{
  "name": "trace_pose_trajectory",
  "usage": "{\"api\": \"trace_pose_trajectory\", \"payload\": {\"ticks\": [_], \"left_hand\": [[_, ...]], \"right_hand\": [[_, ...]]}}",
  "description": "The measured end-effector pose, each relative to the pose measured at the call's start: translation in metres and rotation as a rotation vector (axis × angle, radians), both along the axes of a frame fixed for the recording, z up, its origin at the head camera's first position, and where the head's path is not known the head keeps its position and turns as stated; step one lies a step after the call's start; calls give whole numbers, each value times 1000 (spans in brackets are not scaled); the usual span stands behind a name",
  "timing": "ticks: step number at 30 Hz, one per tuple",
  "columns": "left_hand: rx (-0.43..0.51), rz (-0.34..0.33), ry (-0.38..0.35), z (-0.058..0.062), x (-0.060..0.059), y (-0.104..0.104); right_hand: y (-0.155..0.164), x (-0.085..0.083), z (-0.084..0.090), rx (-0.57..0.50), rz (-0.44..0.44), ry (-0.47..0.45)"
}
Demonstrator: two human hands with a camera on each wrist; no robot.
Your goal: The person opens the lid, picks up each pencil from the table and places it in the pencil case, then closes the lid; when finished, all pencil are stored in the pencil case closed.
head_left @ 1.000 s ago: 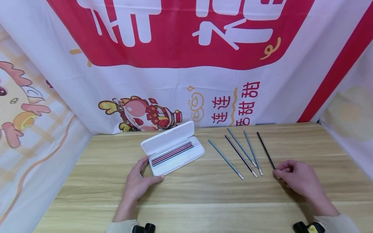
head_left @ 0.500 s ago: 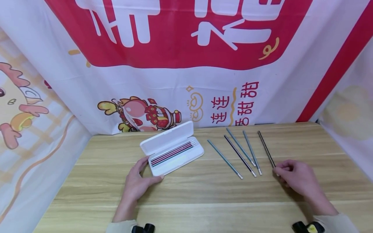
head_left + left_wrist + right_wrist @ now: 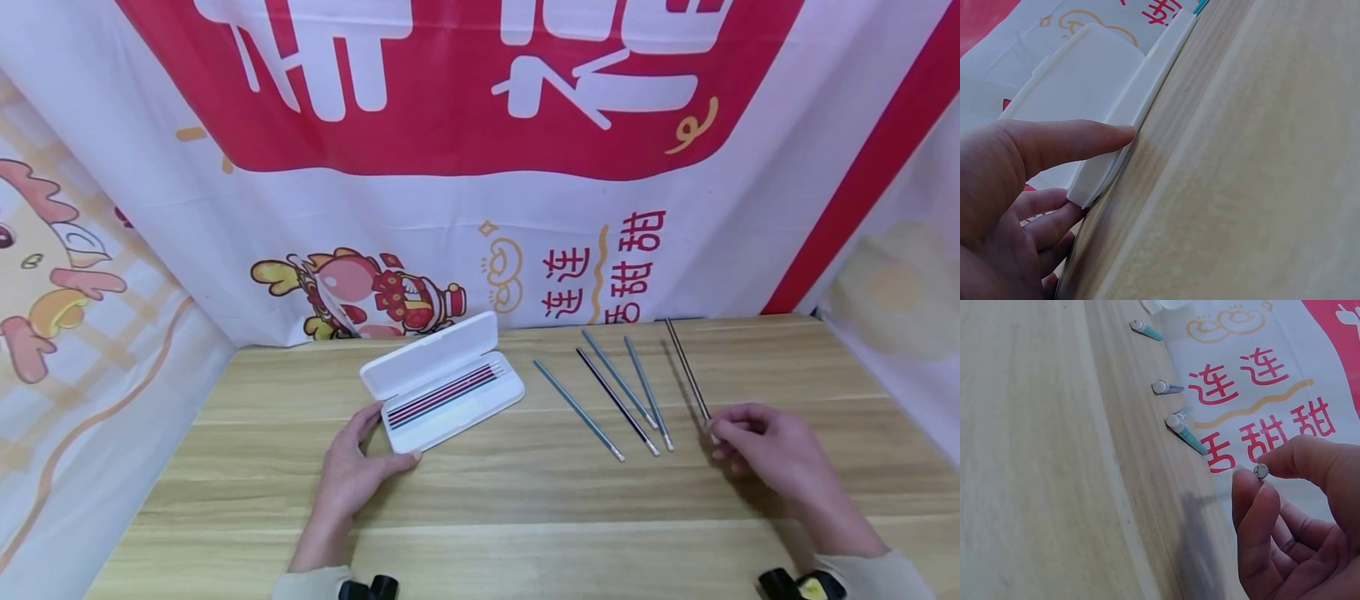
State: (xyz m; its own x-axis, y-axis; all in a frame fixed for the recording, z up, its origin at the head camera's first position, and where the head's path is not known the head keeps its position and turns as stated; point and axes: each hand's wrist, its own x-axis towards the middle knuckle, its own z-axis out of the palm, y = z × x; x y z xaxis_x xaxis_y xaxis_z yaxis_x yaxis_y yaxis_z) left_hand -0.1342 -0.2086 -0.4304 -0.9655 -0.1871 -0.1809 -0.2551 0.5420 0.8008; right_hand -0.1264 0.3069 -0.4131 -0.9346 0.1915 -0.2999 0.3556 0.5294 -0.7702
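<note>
Black thin pencil [image 3: 686, 368], pinched at near end cap between thumb and forefinger of right hand [image 3: 768, 462], far end tilted up off wooden tabletop [image 3: 525, 500]. Likely very light, stiff but snappable, smooth and prone to roll or swivel in an end pinch; better taken nearer mid-shaft. Four more pencils [image 3: 622, 392] lying just left of that hand, apart from it. Left hand [image 3: 348, 475] spread, thumb and fingers pressed against near corner of open white case [image 3: 442, 383], several pencils inside. Printed banner [image 3: 480, 125] behind.
</note>
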Motion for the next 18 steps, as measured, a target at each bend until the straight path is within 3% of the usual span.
{"api": "trace_pose_trajectory", "payload": {"ticks": [10, 18], "left_hand": [[-2, 3, 1, -1, 0, -2], [4, -11, 18, -1, 0, -1]], "right_hand": [[-7, -1, 3, -81, 24, -2], [-31, -8, 11, -167, 143, 60]]}}
